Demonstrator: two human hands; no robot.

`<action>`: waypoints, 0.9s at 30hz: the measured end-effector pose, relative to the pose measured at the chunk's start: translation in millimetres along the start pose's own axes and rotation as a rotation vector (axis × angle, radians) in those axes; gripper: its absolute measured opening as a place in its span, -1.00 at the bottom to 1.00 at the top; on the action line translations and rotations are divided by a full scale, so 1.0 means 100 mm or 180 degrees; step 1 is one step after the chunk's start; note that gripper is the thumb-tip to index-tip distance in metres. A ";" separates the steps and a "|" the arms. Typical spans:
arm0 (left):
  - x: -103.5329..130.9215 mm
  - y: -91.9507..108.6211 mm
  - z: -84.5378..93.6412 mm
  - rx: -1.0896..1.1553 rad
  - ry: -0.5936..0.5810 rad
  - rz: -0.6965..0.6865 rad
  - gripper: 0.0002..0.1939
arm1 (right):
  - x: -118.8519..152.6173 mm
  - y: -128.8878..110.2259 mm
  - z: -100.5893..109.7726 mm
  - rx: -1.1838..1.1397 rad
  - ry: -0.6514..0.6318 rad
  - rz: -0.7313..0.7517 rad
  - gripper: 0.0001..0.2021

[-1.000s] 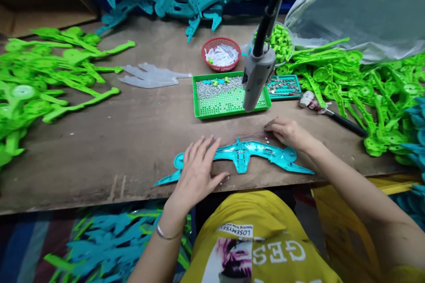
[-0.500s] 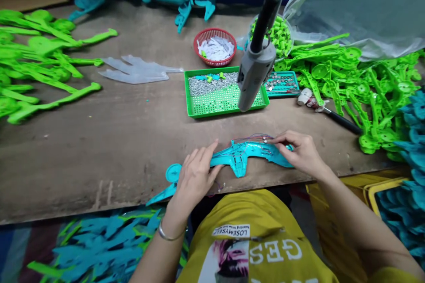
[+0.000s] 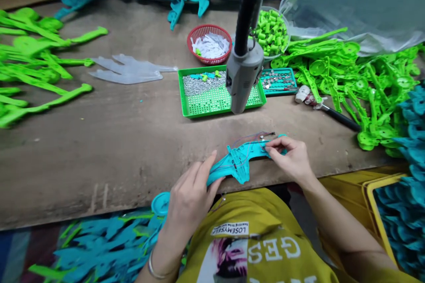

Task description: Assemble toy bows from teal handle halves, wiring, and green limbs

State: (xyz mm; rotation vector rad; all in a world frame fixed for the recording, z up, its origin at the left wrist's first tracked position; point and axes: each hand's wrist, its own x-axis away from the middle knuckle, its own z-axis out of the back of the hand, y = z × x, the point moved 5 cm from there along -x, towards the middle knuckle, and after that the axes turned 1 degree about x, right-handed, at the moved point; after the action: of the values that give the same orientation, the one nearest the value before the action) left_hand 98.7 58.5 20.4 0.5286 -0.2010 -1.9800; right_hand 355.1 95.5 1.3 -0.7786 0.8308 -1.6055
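Observation:
A long turquoise plastic shell (image 3: pixel 239 166) is tilted at the table's front edge, its hollow ribbed side up. My left hand (image 3: pixel 195 190) is closed round its left part, thumb below and fingers above. Out past that wrist a round turquoise end (image 3: pixel 160 203) sticks over the edge. Thin red and blue wires (image 3: pixel 254 138) run along the shell and loop above it, with a small dark tip at their end. My right hand (image 3: pixel 292 157) pinches thin wire at the shell's right part; its fingertips hide the exact spot.
A grey electric screwdriver (image 3: pixel 244 77) hangs over a green tray (image 3: pixel 182 97) of screws. Behind are a red basket (image 3: pixel 191 48) and a tub of green caps (image 3: pixel 274 31). A teal tray (image 3: pixel 295 80), a hammer-like tool (image 3: pixel 341 118) and green parts (image 3: pixel 375 88) lie right.
The shell has tilted and come nearer my body at its left end. My right hand has moved slightly left and down, from the wire ends into the shell. The view has shifted slightly.

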 end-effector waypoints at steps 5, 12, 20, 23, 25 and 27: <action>0.08 0.03 0.07 0.0139 -0.0059 -0.0044 -0.34 | 0.17 -0.18 0.01 0.0521 -0.0099 0.0466 -0.87; 0.23 -0.08 0.26 -0.0008 -0.0009 0.0042 -0.29 | -0.05 -0.03 0.05 0.0804 -0.0375 0.0431 -0.85; 0.31 -0.13 0.28 -0.0070 -0.0122 0.0230 -0.29 | -0.20 0.08 -0.21 0.1838 -0.0341 0.0842 -0.81; 0.31 -0.13 0.27 -0.0044 -0.0167 0.0242 -0.29 | -0.19 0.06 -0.20 0.1790 -0.0268 0.0766 -0.84; 0.31 -0.13 0.26 -0.0033 -0.0186 0.0270 -0.30 | -0.18 0.02 -0.14 0.1330 -0.0189 0.0612 -0.87; 0.30 -0.12 0.27 -0.0011 -0.0175 0.0279 -0.30 | -0.13 -0.04 -0.08 0.0647 -0.0137 0.0390 -0.92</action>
State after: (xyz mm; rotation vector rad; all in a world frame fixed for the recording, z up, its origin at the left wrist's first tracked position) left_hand 65.6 34.8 31.3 0.4560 -0.2507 -1.9105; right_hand 348.1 110.3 -0.6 -0.6042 0.6598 -1.5309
